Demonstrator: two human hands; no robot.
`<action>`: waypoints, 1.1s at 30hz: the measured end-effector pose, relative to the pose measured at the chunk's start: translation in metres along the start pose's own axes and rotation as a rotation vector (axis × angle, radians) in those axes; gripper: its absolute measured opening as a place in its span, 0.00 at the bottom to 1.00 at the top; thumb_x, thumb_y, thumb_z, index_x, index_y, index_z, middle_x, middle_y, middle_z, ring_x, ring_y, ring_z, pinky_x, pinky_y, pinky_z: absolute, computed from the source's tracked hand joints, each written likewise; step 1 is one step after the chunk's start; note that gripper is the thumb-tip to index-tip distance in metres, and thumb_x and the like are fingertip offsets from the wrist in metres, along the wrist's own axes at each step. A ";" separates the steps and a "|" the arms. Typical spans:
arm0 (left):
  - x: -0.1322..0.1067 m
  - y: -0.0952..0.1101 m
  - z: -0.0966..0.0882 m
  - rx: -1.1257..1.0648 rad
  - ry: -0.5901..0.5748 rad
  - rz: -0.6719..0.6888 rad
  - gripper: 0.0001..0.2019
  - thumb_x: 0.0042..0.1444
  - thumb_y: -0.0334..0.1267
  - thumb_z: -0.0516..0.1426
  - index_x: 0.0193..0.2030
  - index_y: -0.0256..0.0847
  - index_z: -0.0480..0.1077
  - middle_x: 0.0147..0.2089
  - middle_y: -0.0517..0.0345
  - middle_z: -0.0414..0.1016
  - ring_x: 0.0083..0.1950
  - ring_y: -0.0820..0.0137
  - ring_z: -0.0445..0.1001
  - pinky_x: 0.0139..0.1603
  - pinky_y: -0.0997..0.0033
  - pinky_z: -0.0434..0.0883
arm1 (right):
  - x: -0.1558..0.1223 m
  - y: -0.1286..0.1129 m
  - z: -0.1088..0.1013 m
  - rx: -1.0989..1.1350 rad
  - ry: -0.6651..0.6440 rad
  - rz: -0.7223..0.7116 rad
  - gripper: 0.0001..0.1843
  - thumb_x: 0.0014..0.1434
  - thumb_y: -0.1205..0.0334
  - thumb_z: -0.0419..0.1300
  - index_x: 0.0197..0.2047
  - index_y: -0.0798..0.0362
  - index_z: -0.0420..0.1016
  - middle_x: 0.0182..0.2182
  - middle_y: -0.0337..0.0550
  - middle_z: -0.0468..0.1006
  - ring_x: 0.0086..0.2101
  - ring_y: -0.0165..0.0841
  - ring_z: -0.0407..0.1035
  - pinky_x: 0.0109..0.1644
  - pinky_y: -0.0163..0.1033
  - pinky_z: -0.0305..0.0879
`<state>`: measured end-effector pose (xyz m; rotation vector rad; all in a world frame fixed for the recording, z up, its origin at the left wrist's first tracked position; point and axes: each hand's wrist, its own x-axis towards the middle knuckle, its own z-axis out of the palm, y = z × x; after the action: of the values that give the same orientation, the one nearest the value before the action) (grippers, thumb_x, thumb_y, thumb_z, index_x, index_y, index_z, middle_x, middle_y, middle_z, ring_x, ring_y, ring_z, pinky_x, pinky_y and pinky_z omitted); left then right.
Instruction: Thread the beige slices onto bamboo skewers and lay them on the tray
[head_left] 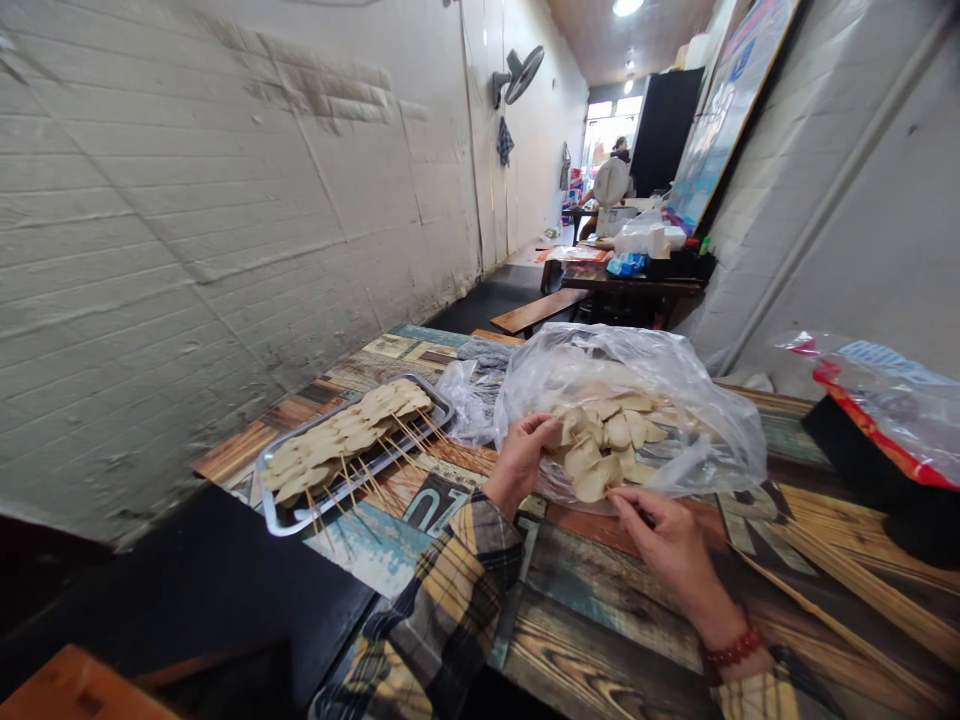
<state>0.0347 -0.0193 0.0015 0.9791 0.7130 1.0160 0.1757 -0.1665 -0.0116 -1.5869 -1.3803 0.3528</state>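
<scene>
A clear plastic bag (637, 350) lies spread on the table, with thin, pale beige round slices (619, 430) heaped in its mouth. My left hand (521, 460) is closed in a pinch on the edge of a slice at the heap's left side. At the near side, my right hand (671, 550) pinches the lower edge of another slice (596, 478); whether a skewer is also in its fingers I cannot make out. To the left, a metal tray (289, 520) holds rows of similar slices on wooden skewers (409, 435), their sticks jutting over the near rim.
Loose bamboo skewers (847, 610) lie on the patterned wooden table (600, 590) at right. Beyond them sits a red-edged plastic package (892, 420) on a black container. A crumpled clear bag (472, 400) lies between tray and slices. Farther back are a bench (540, 310), a cluttered table and a person.
</scene>
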 end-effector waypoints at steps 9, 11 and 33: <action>-0.007 0.002 0.005 -0.162 -0.097 -0.099 0.20 0.32 0.43 0.72 0.30 0.35 0.75 0.29 0.58 0.74 0.29 0.75 0.70 0.35 0.74 0.67 | -0.002 0.001 0.004 0.052 -0.052 0.003 0.17 0.60 0.50 0.55 0.33 0.51 0.81 0.30 0.43 0.82 0.31 0.38 0.76 0.36 0.37 0.72; -0.006 0.002 0.005 -0.171 -0.069 -0.098 0.20 0.31 0.42 0.72 0.31 0.35 0.75 0.29 0.58 0.74 0.30 0.75 0.71 0.35 0.73 0.68 | -0.002 0.003 0.005 0.058 -0.056 0.009 0.17 0.60 0.50 0.56 0.34 0.51 0.81 0.32 0.44 0.83 0.33 0.38 0.77 0.38 0.38 0.72; 0.000 -0.006 0.002 -0.022 0.073 0.011 0.18 0.35 0.46 0.69 0.27 0.34 0.75 0.25 0.60 0.71 0.26 0.77 0.66 0.31 0.75 0.62 | -0.006 0.003 0.005 -0.154 -0.010 -0.171 0.16 0.64 0.56 0.52 0.36 0.51 0.80 0.37 0.48 0.83 0.37 0.39 0.77 0.42 0.41 0.72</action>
<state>0.0385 -0.0216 -0.0034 0.9312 0.7559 1.0719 0.1720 -0.1692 -0.0191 -1.5784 -1.5698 0.1548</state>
